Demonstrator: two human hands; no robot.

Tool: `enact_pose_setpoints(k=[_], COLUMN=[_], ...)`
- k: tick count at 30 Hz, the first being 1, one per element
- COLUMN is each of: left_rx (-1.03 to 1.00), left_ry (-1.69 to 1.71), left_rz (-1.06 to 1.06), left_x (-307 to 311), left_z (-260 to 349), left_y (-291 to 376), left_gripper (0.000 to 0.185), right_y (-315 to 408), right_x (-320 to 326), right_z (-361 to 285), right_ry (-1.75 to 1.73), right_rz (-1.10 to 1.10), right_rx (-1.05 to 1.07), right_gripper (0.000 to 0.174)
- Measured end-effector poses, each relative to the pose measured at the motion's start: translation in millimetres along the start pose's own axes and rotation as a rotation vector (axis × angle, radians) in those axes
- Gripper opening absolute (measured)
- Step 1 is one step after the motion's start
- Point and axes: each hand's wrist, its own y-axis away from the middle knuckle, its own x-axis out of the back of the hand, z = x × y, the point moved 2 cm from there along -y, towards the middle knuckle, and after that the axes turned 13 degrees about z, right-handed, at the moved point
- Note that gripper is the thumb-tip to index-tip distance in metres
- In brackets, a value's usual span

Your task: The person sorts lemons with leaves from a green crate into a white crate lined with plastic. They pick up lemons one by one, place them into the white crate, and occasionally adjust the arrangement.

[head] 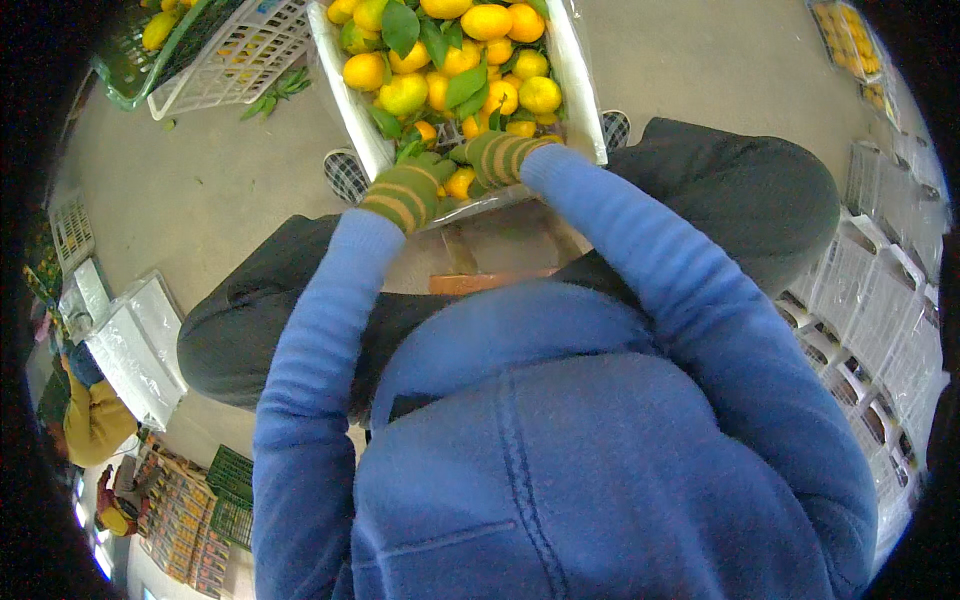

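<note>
Before me stands a white foam box (586, 90) with a clear plastic liner, full of yellow-orange citrus fruits (403, 94) and green leaves (466, 82). Both hands wear green knitted gloves with tan stripes and reach into the box's near end. My left hand (411, 186) is at the near left corner, by some leaves. Close beside it, my right hand (491, 156) bends down over the fruits, its fingertips almost meeting the left ones. One orange fruit (460, 183) shows just below and between the hands. The fingers are partly hidden, so a grip on anything cannot be made out.
At the upper left, a white plastic crate (225, 67) and a green crate (142, 82) hold fruit; cut leaves (276, 94) lie on the floor. Wrapped white boxes (139, 345) stand left, near a person (101, 420). Stacked white packages (870, 292) line the right.
</note>
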Motion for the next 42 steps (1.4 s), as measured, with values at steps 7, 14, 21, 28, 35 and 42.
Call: enact_pose_setpoints(k=[7, 14, 21, 28, 35, 42], left_rx=[0.078, 0.137, 0.115, 0.214, 0.183, 0.173], left_ry=[-0.131, -0.216, -0.157, -0.085, -0.135, -0.108], left_rz=[-0.018, 0.152, 0.068, 0.008, 0.061, 0.05], left_x=[-10, -19, -14, -7, -12, -2], left_z=[29, 35, 33, 36, 35, 40], left_y=[17, 15, 19, 15, 19, 21], left_gripper=[0.049, 0.039, 0.039, 0.041, 0.036, 0.039], right_y=[2, -4, -8, -18, -9, -15], right_x=[6, 81, 167, 113, 25, 147], right_z=[-10, -19, 25, 9, -22, 56], right_ry=[0.072, 0.114, 0.363, 0.115, 0.129, 0.493], right_rz=[-0.028, 0.284, 0.815, 0.505, 0.469, 0.761], right_rx=[0.015, -0.108, -0.299, -0.352, -0.11, -0.22], right_gripper=[0.031, 0.034, 0.054, 0.065, 0.035, 0.029])
